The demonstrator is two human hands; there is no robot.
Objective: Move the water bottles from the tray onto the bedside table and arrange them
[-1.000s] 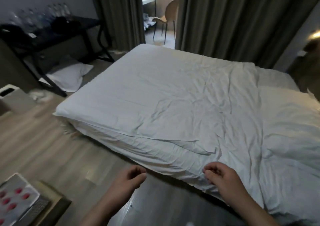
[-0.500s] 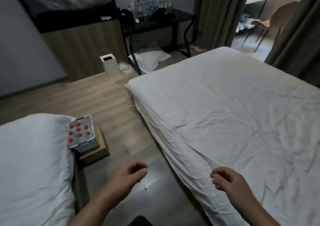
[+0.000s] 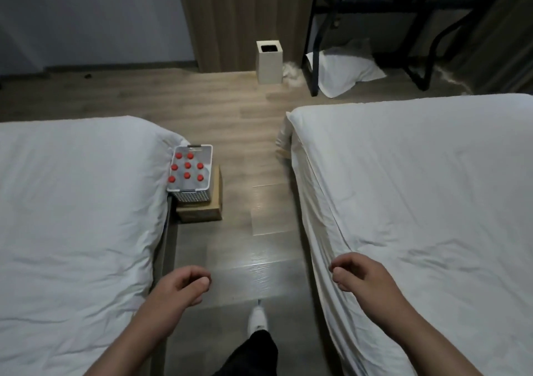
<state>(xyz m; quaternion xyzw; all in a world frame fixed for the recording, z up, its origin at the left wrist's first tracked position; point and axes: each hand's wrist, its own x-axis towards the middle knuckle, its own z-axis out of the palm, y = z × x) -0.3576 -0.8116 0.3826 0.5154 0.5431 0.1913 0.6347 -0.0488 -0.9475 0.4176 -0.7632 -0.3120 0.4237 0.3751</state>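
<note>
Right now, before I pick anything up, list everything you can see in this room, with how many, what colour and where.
water bottles: eight, red caps, upright in the tray
tray: one, pale grey, perforated, on the cardboard box
cardboard box: one, brown, on the floor beside the left bed
left bed: one, white bedding, left of the aisle
right bed: one, white bedding, right of the aisle
bin: one, cream, on the far floor
pillow: one, white, on the floor under the black table
black table: one, far right
shoe: one, white, in the aisle
left hand: fingers loosely curled, holding nothing
right hand: fingers loosely curled, holding nothing
</note>
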